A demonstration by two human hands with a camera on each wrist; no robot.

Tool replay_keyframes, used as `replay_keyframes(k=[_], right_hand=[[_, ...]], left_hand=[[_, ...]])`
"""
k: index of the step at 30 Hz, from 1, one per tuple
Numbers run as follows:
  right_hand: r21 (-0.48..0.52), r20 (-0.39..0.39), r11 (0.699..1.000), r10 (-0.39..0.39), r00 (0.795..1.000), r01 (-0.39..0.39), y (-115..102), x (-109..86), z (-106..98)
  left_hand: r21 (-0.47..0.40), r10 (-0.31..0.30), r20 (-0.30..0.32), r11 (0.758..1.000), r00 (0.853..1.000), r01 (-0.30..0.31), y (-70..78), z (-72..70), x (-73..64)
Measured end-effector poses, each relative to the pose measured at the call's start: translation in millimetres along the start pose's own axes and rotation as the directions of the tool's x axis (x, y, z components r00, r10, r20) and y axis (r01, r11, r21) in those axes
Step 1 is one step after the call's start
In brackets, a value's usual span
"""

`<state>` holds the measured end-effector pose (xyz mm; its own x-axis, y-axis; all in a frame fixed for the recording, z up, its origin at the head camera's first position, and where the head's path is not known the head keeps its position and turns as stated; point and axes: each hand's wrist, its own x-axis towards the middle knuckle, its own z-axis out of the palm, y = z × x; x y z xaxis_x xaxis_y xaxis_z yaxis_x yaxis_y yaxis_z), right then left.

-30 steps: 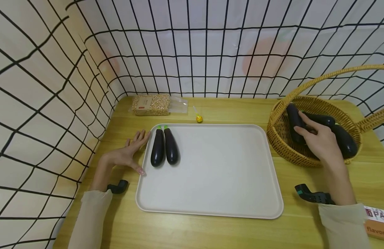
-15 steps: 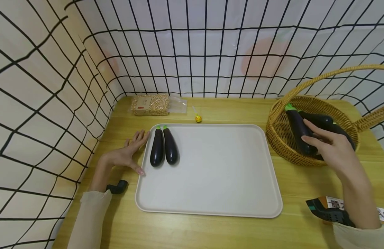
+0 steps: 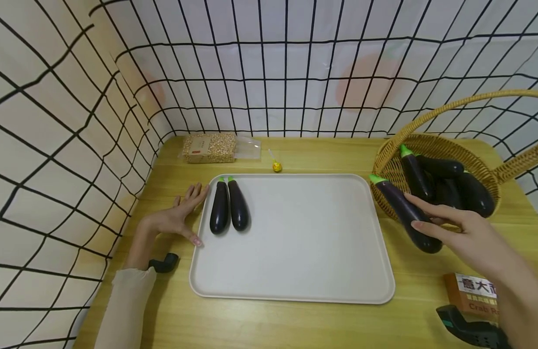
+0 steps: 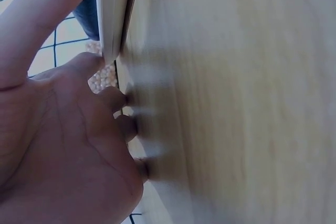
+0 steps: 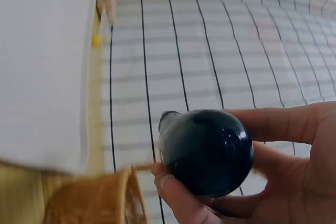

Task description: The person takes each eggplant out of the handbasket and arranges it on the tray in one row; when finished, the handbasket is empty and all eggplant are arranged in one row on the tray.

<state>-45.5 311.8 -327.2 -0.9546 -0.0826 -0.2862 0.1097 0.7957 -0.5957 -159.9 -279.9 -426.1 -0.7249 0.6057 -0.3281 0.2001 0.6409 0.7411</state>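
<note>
My right hand (image 3: 461, 225) grips a dark purple eggplant (image 3: 406, 213) with a green stem, held over the front left rim of the wicker basket (image 3: 384, 206). In the right wrist view the rounded end of this eggplant (image 5: 210, 153) sits between thumb and fingers. Several more eggplants (image 3: 441, 186) lie inside the basket. At the left edge of the white tray (image 3: 312, 242), my left hand (image 3: 177, 215) rests with fingers spread, its thumb on the rim. Two eggplants (image 3: 229, 206) lie side by side on the tray's left part, stems pointing away.
A bag of corn kernels (image 3: 210, 148) and a yellow lollipop (image 3: 276, 166) lie behind the tray. An orange box (image 3: 471, 295) lies at the right, partly behind the right forearm. Black wire mesh (image 3: 286, 77) stands at the back and left. The basket's handle (image 3: 452, 106) arches above it.
My right hand has lifted an eggplant out of the basket and brought it toward the front, over the rim. The left hand and the two eggplants on the tray stay put.
</note>
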Motion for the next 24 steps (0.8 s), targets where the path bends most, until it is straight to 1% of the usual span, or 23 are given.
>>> replay_keyframes(k=[3, 6, 9, 12, 16, 19, 22, 24], right_hand=[[0.017, 0.022, 0.998, -0.059, 0.998, 0.059, -19, 7.2, 11], [0.03, 0.029, 0.991, -0.132, 0.991, 0.131, -44, 20.7, 28], [0.027, 0.045, 0.979, -0.202, 0.978, 0.201, -72, 37.6, 51], [0.044, 0.069, 0.968, -0.249, 0.966, 0.247, -97, 58.1, 79], [0.09, 0.09, 0.958, -0.279, 0.956, 0.271, -124, 86.2, 117], [0.12, 0.108, 0.956, -0.282, 0.953, 0.269, -140, 103.6, 142], [0.121, 0.118, 0.956, -0.281, 0.952, 0.267, -152, 118.1, 163], [0.108, 0.103, 0.958, -0.277, 0.955, 0.266, -157, 125.9, 174]], left_hand=[[0.003, 0.0, -0.006, 1.0, 1.0, 0.0, -0.6, 0.1, -0.5], [0.002, 0.004, -0.007, 1.0, 1.0, -0.004, -1.0, -0.1, -0.8], [0.001, 0.011, -0.001, 1.0, 1.0, -0.011, -2.0, -0.1, -1.2], [0.009, 0.01, 0.001, 1.0, 1.0, -0.01, -1.7, 0.2, -0.6], [0.017, 0.005, -0.002, 1.0, 1.0, -0.005, -2.2, 0.5, 0.6], [0.014, 0.003, -0.004, 1.0, 1.0, -0.003, -2.9, 0.5, 1.4], [0.017, -0.005, -0.004, 1.0, 1.0, 0.005, -2.8, 0.4, 1.5], [0.022, -0.014, -0.006, 1.0, 1.0, 0.014, -2.4, 0.2, 1.3]])
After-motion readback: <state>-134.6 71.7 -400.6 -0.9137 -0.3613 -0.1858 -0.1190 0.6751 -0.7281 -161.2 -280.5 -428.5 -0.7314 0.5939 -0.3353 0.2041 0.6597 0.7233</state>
